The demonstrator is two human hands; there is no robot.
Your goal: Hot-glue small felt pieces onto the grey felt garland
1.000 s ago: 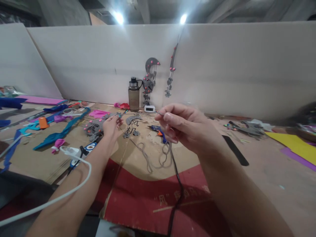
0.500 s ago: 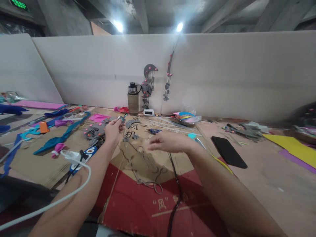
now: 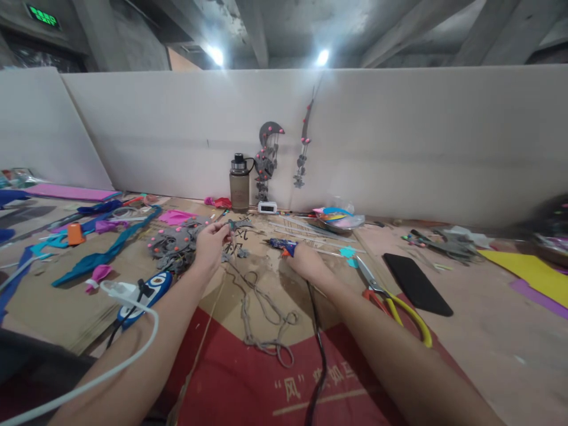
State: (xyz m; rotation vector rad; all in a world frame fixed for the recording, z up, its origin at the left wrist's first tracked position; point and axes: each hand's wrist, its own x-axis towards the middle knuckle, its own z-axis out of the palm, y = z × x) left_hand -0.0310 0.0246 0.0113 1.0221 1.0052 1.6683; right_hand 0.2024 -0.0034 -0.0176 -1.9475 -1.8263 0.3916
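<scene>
My left hand [image 3: 212, 241] is closed in a pinch above the cardboard. A grey cord [image 3: 265, 302] appears to run up to its fingertips, where a small piece is too blurred to make out. The rest of this cord lies in loose loops on the cardboard. Just beyond the fingertips is a grey felt crescent [image 3: 243, 223]. My right hand [image 3: 307, 263] is wrapped around the back of a blue glue gun [image 3: 283, 244] with an orange trigger, its nozzle pointing left. Its grip is hidden by the hand, and a black power cable [image 3: 320, 346] trails down toward me.
Scissors [image 3: 377, 284] and a black phone [image 3: 417, 283] lie on the right. Grey felt pieces with pink dots [image 3: 173, 239] and a blue-white power strip [image 3: 151, 296] are on the left. A bottle [image 3: 239, 186] stands before the white partition [image 3: 177, 130], where felt ornaments [image 3: 265, 163] hang.
My right hand has come down and closed around the glue gun, which was lying on the cardboard. My left hand has shifted slightly right, still pinched.
</scene>
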